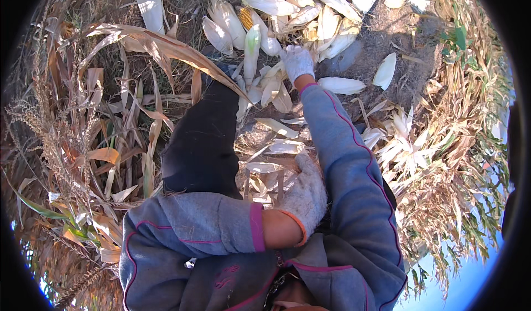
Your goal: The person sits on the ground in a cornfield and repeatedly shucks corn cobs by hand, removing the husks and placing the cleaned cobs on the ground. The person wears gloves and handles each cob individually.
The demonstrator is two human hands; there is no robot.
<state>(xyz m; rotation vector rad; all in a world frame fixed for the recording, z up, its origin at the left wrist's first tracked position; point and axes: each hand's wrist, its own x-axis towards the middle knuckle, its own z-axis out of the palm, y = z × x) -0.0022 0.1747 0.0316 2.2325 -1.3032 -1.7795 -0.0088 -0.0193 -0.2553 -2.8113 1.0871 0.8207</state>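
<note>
My right hand (pixel 298 64), in a white knit work glove, reaches out to the near edge of a pile of corn ears in pale husks (pixel 327 28). Its fingers are bent down against the husks, and whether they grip one is hidden. Close to my body, my left hand (pixel 305 197) wears a dusty white glove with an orange cuff. Its fingers point away from me above loose husks (pixel 284 147); I see nothing held, but the palm is hidden. Left of my right hand stands a greenish-white husked ear (pixel 251 53). Bare yellow kernels show on one corn cob (pixel 246 18).
Dry corn stalks and leaves (pixel 137 116) crowd the left side, one long dry leaf (pixel 178 51) crossing near my dark trouser leg (pixel 203 145). Single pale husks (pixel 342 85) lie on the soil at right. Beyond them stands a bank of dry stalks (pixel 448 136).
</note>
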